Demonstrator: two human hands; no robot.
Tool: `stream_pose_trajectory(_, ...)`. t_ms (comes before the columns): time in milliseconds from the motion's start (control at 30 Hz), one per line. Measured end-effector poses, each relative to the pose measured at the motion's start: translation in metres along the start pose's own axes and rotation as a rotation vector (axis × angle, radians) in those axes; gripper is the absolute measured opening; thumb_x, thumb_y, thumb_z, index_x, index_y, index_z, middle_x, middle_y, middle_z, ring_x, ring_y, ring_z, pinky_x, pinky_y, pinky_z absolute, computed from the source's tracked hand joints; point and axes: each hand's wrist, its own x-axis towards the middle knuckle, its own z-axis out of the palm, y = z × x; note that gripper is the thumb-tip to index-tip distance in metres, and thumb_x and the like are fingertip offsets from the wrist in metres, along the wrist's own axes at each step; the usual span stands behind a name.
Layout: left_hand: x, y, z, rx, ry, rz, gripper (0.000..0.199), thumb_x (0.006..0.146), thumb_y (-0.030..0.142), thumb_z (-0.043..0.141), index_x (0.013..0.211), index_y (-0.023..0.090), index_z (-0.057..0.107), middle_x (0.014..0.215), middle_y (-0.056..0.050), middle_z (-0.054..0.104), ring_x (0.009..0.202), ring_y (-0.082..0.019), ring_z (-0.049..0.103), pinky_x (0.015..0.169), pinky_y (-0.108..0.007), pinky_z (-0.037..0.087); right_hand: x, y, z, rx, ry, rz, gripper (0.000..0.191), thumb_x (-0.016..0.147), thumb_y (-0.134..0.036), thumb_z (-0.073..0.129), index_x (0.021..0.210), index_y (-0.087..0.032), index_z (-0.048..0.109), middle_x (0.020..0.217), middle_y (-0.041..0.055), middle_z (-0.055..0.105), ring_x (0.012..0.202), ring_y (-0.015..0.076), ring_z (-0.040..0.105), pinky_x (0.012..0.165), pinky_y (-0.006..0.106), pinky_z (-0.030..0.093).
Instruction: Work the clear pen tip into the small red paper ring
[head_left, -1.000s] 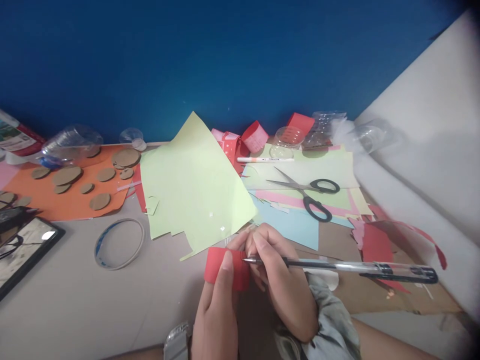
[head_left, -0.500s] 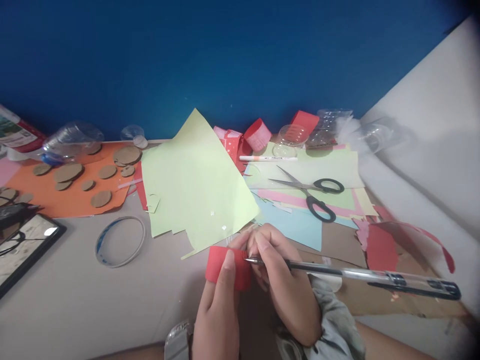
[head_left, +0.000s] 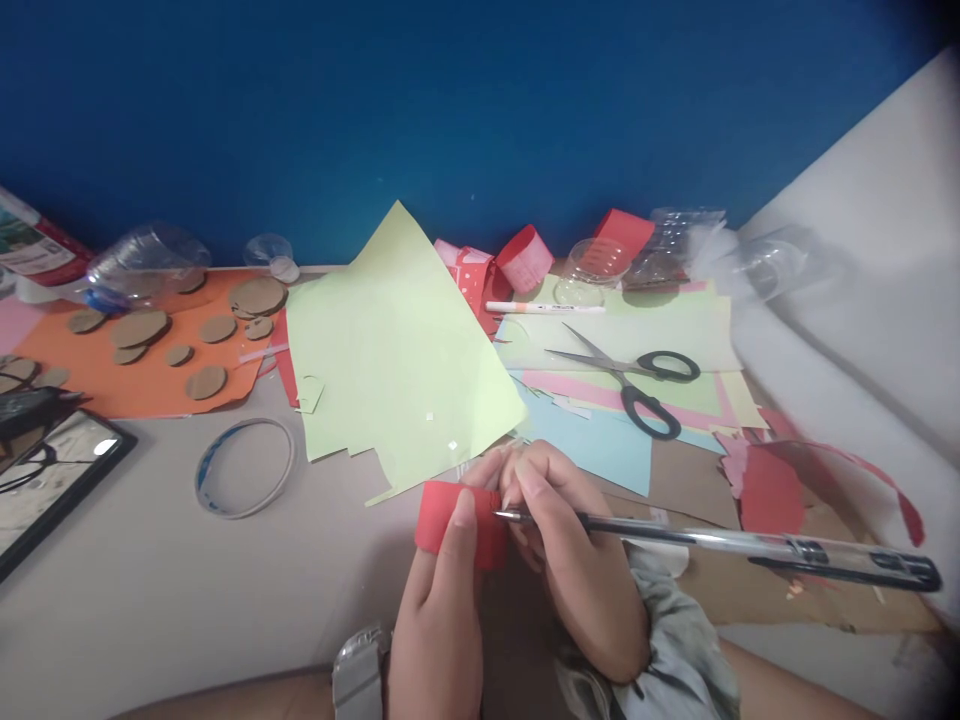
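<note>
My left hand point(head_left: 448, 590) is closed on a red paper roll point(head_left: 437, 518), its thumb pressed along the front face. In my right hand point(head_left: 559, 520) is a black ballpoint pen point(head_left: 697, 537), held low near its point and lying almost level toward the right. The pen's tip meets the right part of the red roll, where small dark marks show. Both hands are close together, and the far fingers of each are partly hidden. Just beyond them lies a large pale green sheet of paper point(head_left: 390, 350) with a ragged lower edge.
Open black-handled scissors point(head_left: 626, 375) lie on stacked coloured papers at the right. A ring of tape point(head_left: 246, 468) and a phone point(head_left: 56, 480) are at left. Cardboard discs point(head_left: 141, 328) rest on an orange sheet point(head_left: 169, 390). Plastic cups and a blue wall point(head_left: 480, 120) stand behind.
The whole view has shifted slightly, so things appear a little higher and further right. Both hands keep their hold, with the pen tip still at the red roll.
</note>
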Motion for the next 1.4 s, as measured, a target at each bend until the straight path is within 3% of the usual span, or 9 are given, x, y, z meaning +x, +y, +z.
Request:
stream_pose_trajectory(333, 0.003, -0.004, 0.000, -0.053, -0.035, -0.026, 0.045, 0.101, 0.058, 0.070, 0.122, 0.023, 0.088, 0.131, -0.013, 0.086, 0.144, -0.041, 0.071, 0.129, -0.058, 0.052, 0.001, 0.002, -0.003, -0.006, -0.020, -0.013, 0.040, 0.100, -0.042, 0.070, 0.068, -0.025, 0.054, 0.064, -0.0046, 0.047, 0.054, 0.0134, 0.035, 0.047, 0.029, 0.027)
stream_pose_trajectory(533, 0.002, 0.001, 0.004, -0.047, 0.014, -0.033, 0.036, 0.102, 0.051, 0.070, 0.117, 0.024, 0.089, 0.138, -0.012, 0.085, 0.157, -0.040, 0.061, 0.137, -0.055, 0.042, 0.000, 0.001, -0.002, 0.009, 0.012, 0.014, 0.040, 0.098, -0.044, 0.072, 0.068, -0.025, 0.055, 0.063, -0.0052, 0.048, 0.053, 0.0122, 0.037, 0.046, 0.026, 0.029)
stream_pose_trajectory(700, 0.000, -0.003, 0.000, 0.011, 0.008, -0.022, 0.047, 0.099, 0.060, 0.072, 0.127, 0.025, 0.087, 0.147, -0.012, 0.082, 0.156, -0.042, 0.061, 0.136, -0.058, 0.042, 0.002, 0.004, 0.000, 0.102, 0.038, 0.055, 0.043, 0.100, -0.047, 0.072, 0.067, -0.026, 0.054, 0.053, -0.0089, 0.042, 0.045, 0.0104, 0.031, 0.041, 0.024, 0.026)
stream_pose_trajectory(800, 0.002, -0.006, -0.005, 0.077, -0.015, -0.007, 0.054, 0.100, 0.062, 0.070, 0.131, 0.022, 0.086, 0.114, -0.013, 0.089, 0.137, -0.042, 0.074, 0.133, -0.062, 0.044, 0.003, 0.005, 0.002, 0.142, 0.082, 0.078, 0.046, 0.102, -0.053, 0.072, 0.070, -0.027, 0.052, 0.047, -0.0112, 0.038, 0.041, 0.0105, 0.029, 0.039, 0.023, 0.028)
stream_pose_trajectory(867, 0.004, -0.007, -0.007, 0.114, -0.038, 0.008, 0.056, 0.101, 0.063, 0.067, 0.131, 0.019, 0.085, 0.084, -0.008, 0.084, 0.111, -0.039, 0.081, 0.126, -0.062, 0.050, 0.003, 0.004, 0.004, 0.119, 0.099, 0.078, 0.047, 0.102, -0.056, 0.073, 0.071, -0.027, 0.052, 0.047, -0.0111, 0.039, 0.042, 0.0103, 0.030, 0.039, 0.023, 0.029)
stream_pose_trajectory(933, 0.005, -0.006, -0.008, 0.130, -0.046, 0.022, 0.056, 0.101, 0.063, 0.066, 0.129, 0.018, 0.085, 0.072, -0.005, 0.079, 0.092, -0.035, 0.081, 0.117, -0.061, 0.058, 0.003, 0.003, 0.004, 0.101, 0.098, 0.081, 0.047, 0.101, -0.056, 0.074, 0.071, -0.027, 0.052, 0.047, -0.0109, 0.040, 0.042, 0.0100, 0.030, 0.039, 0.022, 0.028)
stream_pose_trajectory(1033, 0.006, -0.005, -0.007, 0.134, -0.016, 0.018, 0.052, 0.101, 0.061, 0.068, 0.126, 0.018, 0.086, 0.076, -0.005, 0.080, 0.091, -0.034, 0.081, 0.112, -0.058, 0.061, 0.002, 0.002, 0.003, 0.090, 0.078, 0.089, 0.046, 0.101, -0.055, 0.074, 0.072, -0.027, 0.053, 0.048, -0.0108, 0.040, 0.042, 0.0099, 0.029, 0.039, 0.022, 0.027)
stream_pose_trajectory(1200, 0.002, -0.002, 0.001, 0.081, 0.040, -0.118, 0.048, 0.106, 0.057, 0.064, 0.131, 0.023, 0.086, 0.087, -0.007, 0.087, 0.121, -0.040, 0.079, 0.124, -0.062, 0.049, 0.001, 0.003, 0.001, 0.055, 0.081, 0.115, 0.046, 0.105, -0.053, 0.071, 0.073, -0.027, 0.050, 0.049, -0.0101, 0.043, 0.043, 0.0101, 0.031, 0.040, 0.023, 0.028)
stream_pose_trajectory(1400, -0.003, 0.004, 0.006, 0.076, 0.092, -0.139, 0.044, 0.106, 0.063, 0.066, 0.131, 0.034, 0.087, 0.150, -0.003, 0.081, 0.160, -0.039, 0.056, 0.139, -0.056, 0.036, 0.003, 0.003, 0.001, 0.083, 0.054, 0.130, 0.047, 0.101, -0.056, 0.074, 0.072, -0.027, 0.051, 0.048, -0.0110, 0.038, 0.041, 0.0096, 0.026, 0.038, 0.023, 0.025)
